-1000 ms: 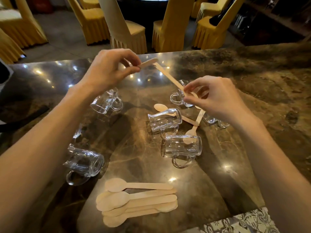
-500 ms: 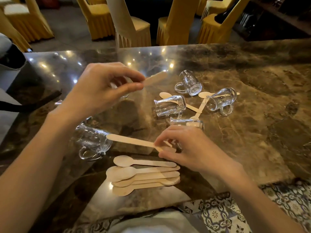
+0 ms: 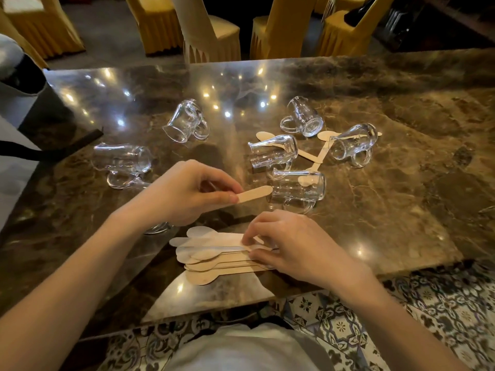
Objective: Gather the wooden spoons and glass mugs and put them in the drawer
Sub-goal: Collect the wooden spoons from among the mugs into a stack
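Most flat pale wooden spoons (image 3: 211, 253) are stacked and gripped by the right hand (image 3: 292, 247); one more spoon (image 3: 254, 194) is pinched by the left hand (image 3: 184, 194). Clear glass mugs (image 3: 297, 188) lie ungathered.

**Looking like a restaurant banquet room**

Showing yellow fabric-covered chairs with pleated skirts (image 3: 276, 28) grouped in the background, a cream fabric-covered chair (image 3: 206, 33) standing among them. Gleaming in front, a polished brown marble tabletop (image 3: 375, 210) reflecting ceiling lights. Spreading underneath, an ornately patterned tiled floor (image 3: 401, 317).

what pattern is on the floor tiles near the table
Ornate dark-and-white floral floor tiles; head view shows them.
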